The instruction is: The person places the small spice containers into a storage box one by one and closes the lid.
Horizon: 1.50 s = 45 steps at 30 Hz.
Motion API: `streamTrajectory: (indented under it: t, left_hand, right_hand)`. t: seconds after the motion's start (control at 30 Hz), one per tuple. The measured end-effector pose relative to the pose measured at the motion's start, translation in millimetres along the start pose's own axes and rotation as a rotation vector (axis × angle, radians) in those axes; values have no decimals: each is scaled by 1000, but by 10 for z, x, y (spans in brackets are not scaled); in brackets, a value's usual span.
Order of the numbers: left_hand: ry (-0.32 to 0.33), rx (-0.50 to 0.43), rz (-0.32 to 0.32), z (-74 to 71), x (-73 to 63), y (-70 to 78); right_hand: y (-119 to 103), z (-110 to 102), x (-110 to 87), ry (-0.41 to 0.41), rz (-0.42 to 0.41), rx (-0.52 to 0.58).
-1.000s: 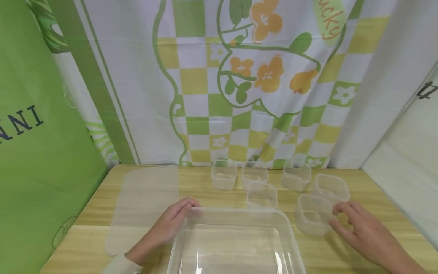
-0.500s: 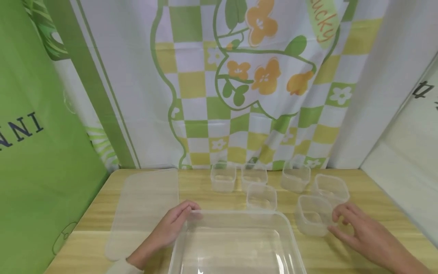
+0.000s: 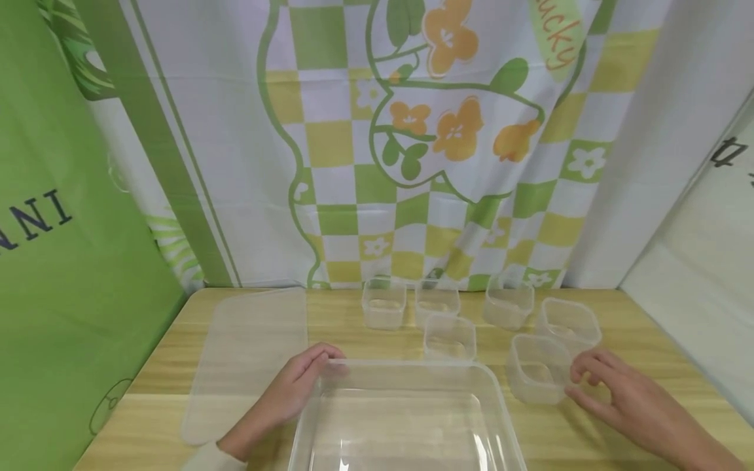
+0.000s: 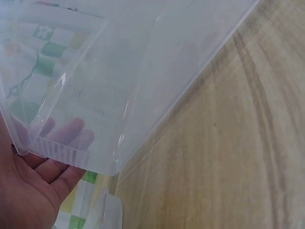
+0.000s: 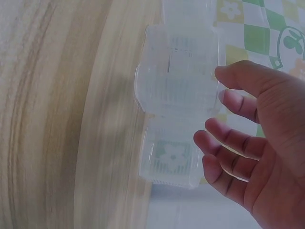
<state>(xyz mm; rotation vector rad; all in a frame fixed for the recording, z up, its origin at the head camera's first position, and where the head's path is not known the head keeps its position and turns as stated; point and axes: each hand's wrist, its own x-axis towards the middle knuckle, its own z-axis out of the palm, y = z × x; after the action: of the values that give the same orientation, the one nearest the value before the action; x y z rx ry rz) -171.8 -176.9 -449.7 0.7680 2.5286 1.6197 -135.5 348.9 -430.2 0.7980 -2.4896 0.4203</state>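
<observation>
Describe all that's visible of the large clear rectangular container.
The large clear rectangular container looks plastic: whitish rim, rounded corners, glossy walls, a row of short ribs near the held corner. It appears to sit open side up on the light wood-grain tabletop, its near end cut off in the head view; nothing shows inside the visible part. The person's bare left hand holds its far-left corner. Whether its far rim touches the small clear square container behind it is unclear.

Head: I look from above, forward and down over the table (image 3: 336,324) | Left wrist: I face the large box (image 4: 143,62) very near, tilted; head shares this box | Right wrist: I face the small containers (image 5: 178,76) closely, sideways; head shares them
</observation>
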Motion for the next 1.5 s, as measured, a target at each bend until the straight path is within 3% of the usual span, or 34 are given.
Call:
streamTrajectory:
  t: [0.4,0.8,1.0,1.3,1.5]
  left_hand:
    - [14,-5,-5,11,-1,-19]
    - [10,18,4,7,5,-21]
    - [20,31,14,12,1,-27]
    - [17,26,16,10,1,-35]
    - [28,42,21,12,8,-44]
  right_hand:
    - [-11,-6,6,-44,45,16]
    - [-54,12,42,39,-43,58]
    - [-119,-20,56,48,34,94]
    - [-183,-81,90,27,201,48]
    - [-220,-119,98,138,116,4]
